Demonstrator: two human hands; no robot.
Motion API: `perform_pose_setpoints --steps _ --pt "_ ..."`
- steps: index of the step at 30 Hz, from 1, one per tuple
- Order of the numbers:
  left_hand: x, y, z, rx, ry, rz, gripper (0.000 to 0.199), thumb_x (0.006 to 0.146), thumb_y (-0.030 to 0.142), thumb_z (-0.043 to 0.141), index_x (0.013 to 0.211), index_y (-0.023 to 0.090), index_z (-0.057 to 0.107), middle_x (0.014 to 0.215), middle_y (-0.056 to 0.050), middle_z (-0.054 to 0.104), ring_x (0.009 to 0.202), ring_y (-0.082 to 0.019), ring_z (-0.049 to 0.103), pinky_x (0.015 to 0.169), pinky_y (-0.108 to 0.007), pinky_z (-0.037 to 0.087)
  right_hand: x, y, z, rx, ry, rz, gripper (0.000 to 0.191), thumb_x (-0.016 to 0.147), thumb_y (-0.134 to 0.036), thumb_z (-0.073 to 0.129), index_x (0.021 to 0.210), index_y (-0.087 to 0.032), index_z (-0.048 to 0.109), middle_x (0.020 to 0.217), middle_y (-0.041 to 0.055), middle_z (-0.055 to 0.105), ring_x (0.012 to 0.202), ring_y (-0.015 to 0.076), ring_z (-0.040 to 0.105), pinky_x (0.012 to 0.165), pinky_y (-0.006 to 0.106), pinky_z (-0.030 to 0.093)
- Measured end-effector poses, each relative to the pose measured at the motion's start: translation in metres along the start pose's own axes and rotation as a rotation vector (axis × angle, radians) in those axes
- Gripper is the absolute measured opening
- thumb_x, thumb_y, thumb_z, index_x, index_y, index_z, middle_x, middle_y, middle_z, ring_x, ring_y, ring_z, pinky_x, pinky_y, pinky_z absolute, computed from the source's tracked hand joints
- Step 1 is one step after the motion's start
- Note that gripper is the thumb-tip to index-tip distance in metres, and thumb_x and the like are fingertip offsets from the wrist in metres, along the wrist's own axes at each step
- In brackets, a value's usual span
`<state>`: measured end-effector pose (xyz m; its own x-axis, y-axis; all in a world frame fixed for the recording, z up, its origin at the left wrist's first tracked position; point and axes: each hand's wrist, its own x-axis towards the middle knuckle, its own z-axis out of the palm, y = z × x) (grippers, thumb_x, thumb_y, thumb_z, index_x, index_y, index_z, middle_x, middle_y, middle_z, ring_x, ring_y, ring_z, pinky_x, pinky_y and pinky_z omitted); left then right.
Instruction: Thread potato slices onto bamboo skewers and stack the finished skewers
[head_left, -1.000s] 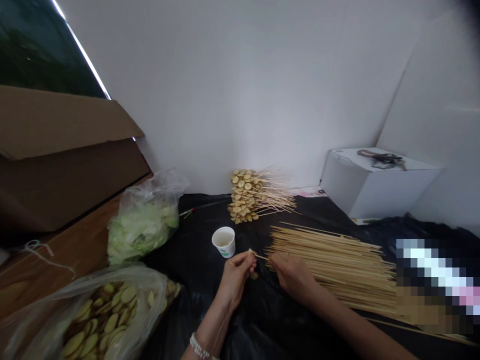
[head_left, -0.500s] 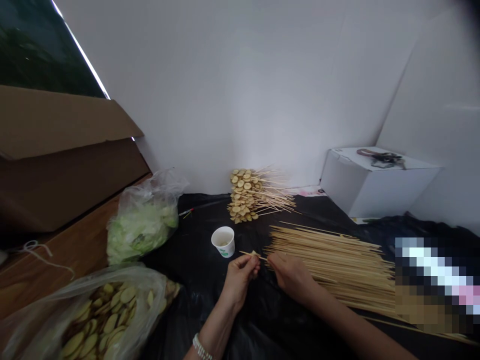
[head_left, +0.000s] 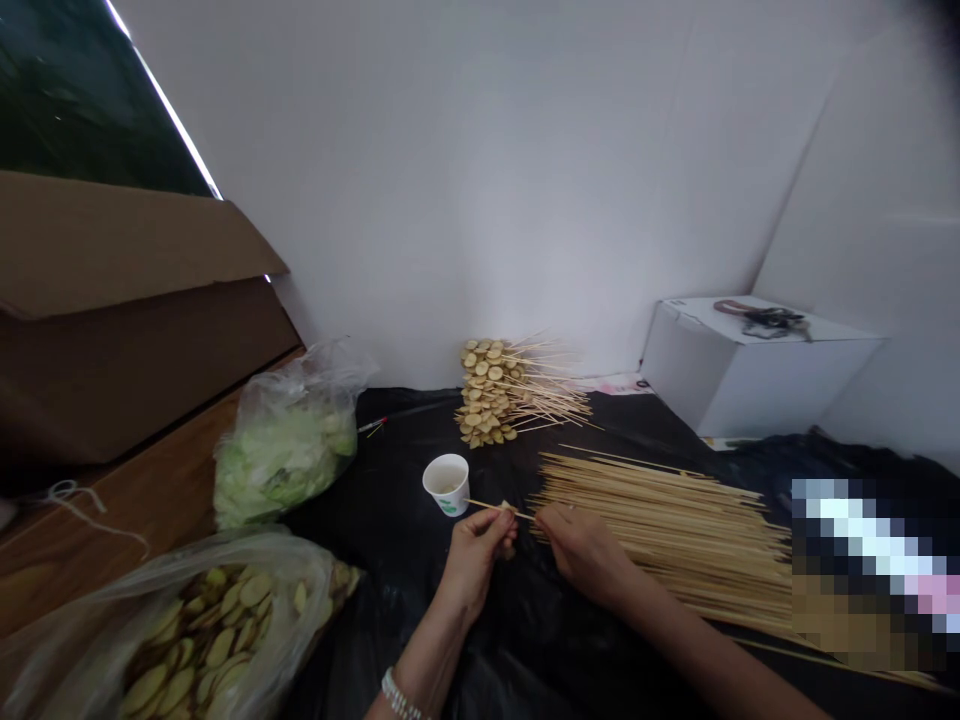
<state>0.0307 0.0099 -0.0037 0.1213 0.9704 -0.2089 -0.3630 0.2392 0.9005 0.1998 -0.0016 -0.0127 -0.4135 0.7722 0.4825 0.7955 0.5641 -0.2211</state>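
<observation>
Pinched between the fingertips of my left hand (head_left: pixel 476 550) is a pale slice (head_left: pixel 508 507), with a thin wooden skewer (head_left: pixel 484 504) passing through it. The skewer's tip points left, close to a white paper cup (head_left: pixel 447 485). My right hand (head_left: pixel 577 540) is closed on the other end of the skewer, beside a wide pile of bare skewers (head_left: pixel 675 520). Behind my hands lies a stack of skewered slices (head_left: pixel 486 395). An open plastic bag of slices (head_left: pixel 217 640) is at the lower left.
A clear bag of pale green vegetable pieces (head_left: pixel 289 460) and a cardboard box (head_left: pixel 135 300) stand at the left. A pen (head_left: pixel 372 425) lies on the black cover (head_left: pixel 405 430). At the back right is a white box (head_left: pixel 750 370) with a dark strap on top.
The skewer's tip has moved left through the slice and sticks out farther, toward the cup. My left hand has shifted slightly left; my right hand has barely moved.
</observation>
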Motion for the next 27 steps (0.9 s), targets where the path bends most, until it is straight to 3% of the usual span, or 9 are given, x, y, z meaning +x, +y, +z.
perform_pose_setpoints --steps 10,15,17,22,24,27 --pt "-0.004 -0.012 0.005 0.102 -0.058 0.031 0.029 0.063 0.038 0.080 0.071 0.011 0.074 0.063 -0.002 0.062 0.057 -0.007 0.049 0.054 -0.017 0.037 -0.002 -0.004 0.007 0.019 0.003 -0.016 0.018 0.082 -0.005 0.045 0.081 -0.019 0.056 0.073 0.0021 0.060 0.066 0.0161 0.053 0.058 0.027 0.029" --pt "-0.002 -0.006 0.002 0.233 -0.074 0.116 0.032 0.069 0.043 0.073 0.074 0.012 0.073 0.065 -0.003 0.063 0.058 -0.010 0.051 0.056 -0.021 0.040 -0.001 -0.003 0.006 0.041 0.045 -0.005 0.020 0.089 -0.009 0.041 0.079 -0.019 0.055 0.071 0.0017 0.059 0.063 0.0153 0.052 0.057 0.027 0.029" --pt "-0.002 0.004 -0.003 0.385 -0.010 0.233 0.035 0.076 0.047 0.064 0.074 0.012 0.072 0.062 -0.003 0.062 0.057 -0.013 0.052 0.055 -0.023 0.040 0.000 -0.002 0.005 0.038 0.075 0.004 0.024 0.092 -0.013 0.037 0.078 -0.019 0.055 0.070 0.0019 0.058 0.062 0.0153 0.052 0.057 0.027 0.029" --pt "-0.002 0.034 -0.023 0.819 0.373 0.674 0.028 0.081 0.042 0.059 0.086 0.018 0.072 0.074 -0.003 0.064 0.069 -0.017 0.057 0.067 -0.027 0.043 0.002 0.002 0.001 0.108 0.121 0.057 0.029 0.096 -0.019 0.033 0.078 -0.019 0.055 0.072 0.0031 0.059 0.065 0.0151 0.053 0.061 0.026 0.032" --pt "-0.001 0.040 -0.032 1.023 0.459 0.737 0.026 0.080 0.039 0.061 0.095 0.020 0.071 0.071 -0.001 0.059 0.065 -0.017 0.055 0.065 -0.027 0.042 0.003 0.002 -0.001 0.181 0.134 0.105 0.029 0.097 -0.021 0.033 0.078 -0.019 0.055 0.074 0.0034 0.060 0.067 0.0151 0.054 0.063 0.026 0.033" --pt "0.003 0.041 -0.043 1.302 0.525 0.704 0.026 0.080 0.030 0.061 0.104 0.024 0.070 0.078 -0.002 0.057 0.068 -0.017 0.056 0.060 -0.026 0.040 0.007 0.002 -0.006 0.341 0.136 0.220 0.026 0.095 -0.025 0.037 0.079 -0.019 0.057 0.074 0.0025 0.061 0.068 0.0150 0.054 0.064 0.025 0.035"
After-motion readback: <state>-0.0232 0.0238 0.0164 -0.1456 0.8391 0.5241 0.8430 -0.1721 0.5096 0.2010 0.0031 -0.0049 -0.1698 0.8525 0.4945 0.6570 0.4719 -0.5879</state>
